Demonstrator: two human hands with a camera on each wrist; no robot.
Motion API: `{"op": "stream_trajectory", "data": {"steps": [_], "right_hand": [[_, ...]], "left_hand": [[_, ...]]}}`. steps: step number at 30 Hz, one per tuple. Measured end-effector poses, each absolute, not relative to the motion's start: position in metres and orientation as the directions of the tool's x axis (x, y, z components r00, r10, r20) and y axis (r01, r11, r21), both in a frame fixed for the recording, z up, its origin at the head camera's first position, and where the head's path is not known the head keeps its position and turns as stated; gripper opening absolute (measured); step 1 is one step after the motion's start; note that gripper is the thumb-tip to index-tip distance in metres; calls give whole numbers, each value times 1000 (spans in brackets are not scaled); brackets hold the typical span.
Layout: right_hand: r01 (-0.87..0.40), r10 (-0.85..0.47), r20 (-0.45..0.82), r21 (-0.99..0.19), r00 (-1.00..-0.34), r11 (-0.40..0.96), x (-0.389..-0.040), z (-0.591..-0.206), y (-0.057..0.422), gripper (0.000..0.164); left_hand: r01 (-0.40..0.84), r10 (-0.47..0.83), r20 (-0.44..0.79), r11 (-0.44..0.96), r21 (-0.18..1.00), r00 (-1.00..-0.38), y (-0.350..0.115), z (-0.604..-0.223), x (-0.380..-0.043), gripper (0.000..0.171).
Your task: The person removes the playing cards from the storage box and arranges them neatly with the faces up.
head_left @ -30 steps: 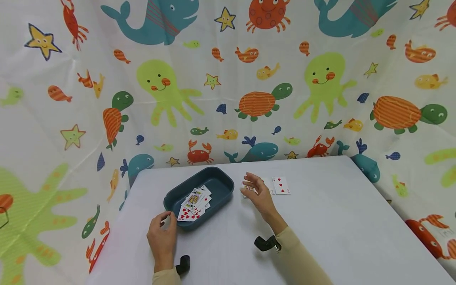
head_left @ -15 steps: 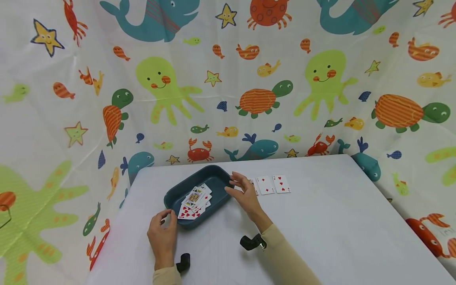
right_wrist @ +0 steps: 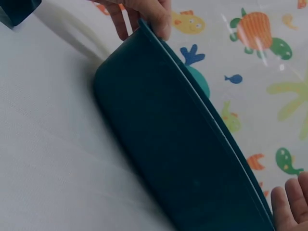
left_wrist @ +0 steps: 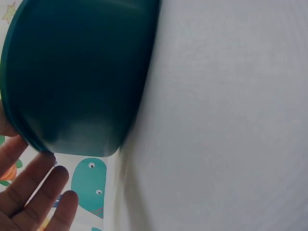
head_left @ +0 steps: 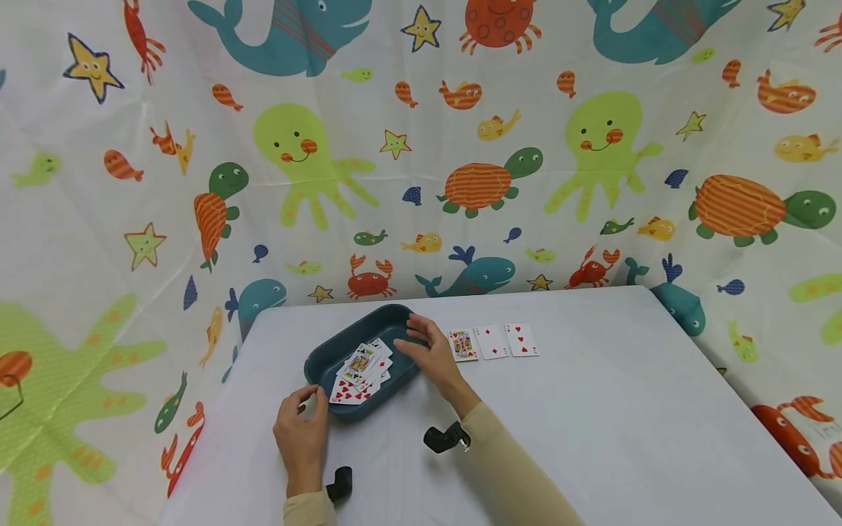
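At frame's lower left, left hand (head_left: pixel 302 432) pinches teal tray (head_left: pixel 358 412) rim, best firmly, lest right hand (head_left: pixel 433 356), fingers spread, nudge it.

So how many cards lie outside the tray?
3 visible, in a row right of the tray: a face card nearest, a diamonds card, then a hearts card. The right hand might hide another.

Head view looks down; closer wrist views share the tray (right_wrist: pixel 159 130).

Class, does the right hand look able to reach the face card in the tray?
Probably yes: the right hand hovers by the tray, and nothing seems to cover the face card.
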State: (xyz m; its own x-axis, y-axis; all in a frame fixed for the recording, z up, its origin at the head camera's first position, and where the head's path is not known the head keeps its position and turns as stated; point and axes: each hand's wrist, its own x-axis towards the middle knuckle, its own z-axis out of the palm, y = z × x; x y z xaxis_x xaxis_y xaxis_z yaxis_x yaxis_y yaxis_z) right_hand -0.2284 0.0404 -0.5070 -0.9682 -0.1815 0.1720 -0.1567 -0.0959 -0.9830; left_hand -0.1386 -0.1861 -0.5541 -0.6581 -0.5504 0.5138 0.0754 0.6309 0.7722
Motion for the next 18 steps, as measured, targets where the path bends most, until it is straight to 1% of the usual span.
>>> {"op": "stream_trajectory", "data": {"steps": [6,12,18], "right_hand": [[-149,-230,166,-985,-959,-89,-235,-507,27,62],[-156,-272,151,-988,-950,-3,-238,-503,17,65],[-209,-282,180,-975,-942,76,-239,-502,10,66]], "left_hand": [[55,-558,493,623,780,-668,-186,-554,-139,15],[68,-552,501,624,778,-667,-185,-553,-138,15],[68,-554,509,630,773,-659,-185,-552,-138,14]]}}
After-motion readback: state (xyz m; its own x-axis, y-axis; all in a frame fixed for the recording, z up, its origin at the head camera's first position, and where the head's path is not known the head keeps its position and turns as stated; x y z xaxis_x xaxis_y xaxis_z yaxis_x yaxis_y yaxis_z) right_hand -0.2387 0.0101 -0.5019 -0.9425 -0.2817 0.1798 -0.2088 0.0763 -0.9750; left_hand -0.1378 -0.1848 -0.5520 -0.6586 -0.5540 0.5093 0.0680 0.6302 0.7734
